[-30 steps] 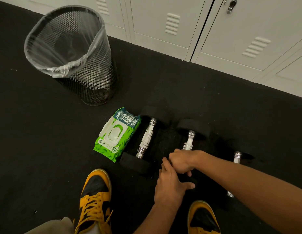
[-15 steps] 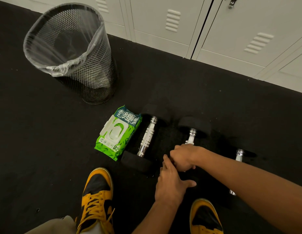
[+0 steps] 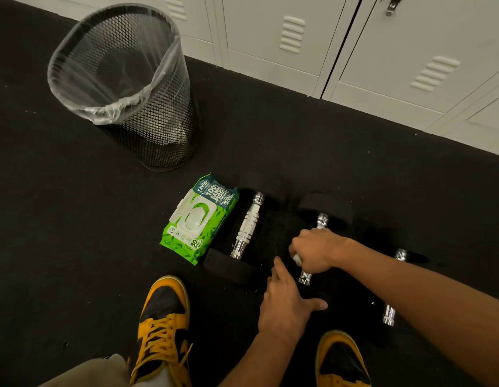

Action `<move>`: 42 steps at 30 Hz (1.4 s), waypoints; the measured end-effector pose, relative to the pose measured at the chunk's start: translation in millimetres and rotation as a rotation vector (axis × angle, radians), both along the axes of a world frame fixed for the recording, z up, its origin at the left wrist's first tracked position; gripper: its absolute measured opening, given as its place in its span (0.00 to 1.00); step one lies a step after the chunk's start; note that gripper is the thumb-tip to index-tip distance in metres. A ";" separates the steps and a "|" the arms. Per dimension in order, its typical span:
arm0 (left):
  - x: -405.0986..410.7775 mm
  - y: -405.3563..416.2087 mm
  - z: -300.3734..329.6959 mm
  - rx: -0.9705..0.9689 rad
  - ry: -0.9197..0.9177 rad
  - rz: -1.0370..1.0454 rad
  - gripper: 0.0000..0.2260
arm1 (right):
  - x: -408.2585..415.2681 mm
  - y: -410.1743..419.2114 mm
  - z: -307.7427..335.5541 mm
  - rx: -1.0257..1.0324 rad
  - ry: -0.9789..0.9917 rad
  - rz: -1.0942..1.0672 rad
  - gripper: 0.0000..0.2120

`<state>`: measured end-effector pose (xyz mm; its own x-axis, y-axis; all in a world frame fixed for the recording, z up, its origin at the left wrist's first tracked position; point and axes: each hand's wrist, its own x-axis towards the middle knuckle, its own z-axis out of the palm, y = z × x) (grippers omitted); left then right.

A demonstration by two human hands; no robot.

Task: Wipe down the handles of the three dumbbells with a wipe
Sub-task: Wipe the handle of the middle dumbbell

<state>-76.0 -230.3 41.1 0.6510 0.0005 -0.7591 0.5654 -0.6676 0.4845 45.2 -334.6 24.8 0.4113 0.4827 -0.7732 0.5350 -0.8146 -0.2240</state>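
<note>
Three dumbbells lie side by side on a black floor, handles running near to far. The right hand (image 3: 315, 248) is clenched around the chrome handle of the middle dumbbell (image 3: 322, 220), a bit of white wipe (image 3: 297, 258) showing under its fingers. The left hand (image 3: 284, 305) rests with fingers spread on that dumbbell's near end. The left dumbbell (image 3: 248, 226) sits just beside a green wipes pack (image 3: 199, 219) (lid closed); the right dumbbell (image 3: 389, 314) is partly hidden by the forearm. A lined mesh bin (image 3: 125, 79) stands far left, pale lockers (image 3: 382, 51) beyond.
</note>
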 end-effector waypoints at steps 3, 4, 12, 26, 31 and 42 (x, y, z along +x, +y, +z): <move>1.0 0.3 1.4 -0.001 0.008 0.011 0.56 | 7.0 -5.0 6.0 0.003 -0.053 -0.003 0.15; 1.4 0.4 1.7 0.000 0.006 0.010 0.56 | 10.6 -6.6 7.5 -0.004 -0.055 -0.004 0.17; 1.7 1.4 3.2 0.002 0.010 0.008 0.56 | 23.0 -13.1 12.2 -0.060 -0.203 0.023 0.15; 4.1 3.5 5.5 0.006 0.034 -0.020 0.56 | -15.0 -0.4 6.5 -0.008 -0.274 -0.179 0.17; 5.9 8.2 6.9 -0.007 0.052 -0.042 0.55 | -23.9 7.0 1.6 0.024 -0.158 -0.246 0.10; 8.5 22.6 8.6 -0.008 0.024 -0.150 0.51 | -28.6 9.9 1.0 0.028 -0.059 -0.321 0.11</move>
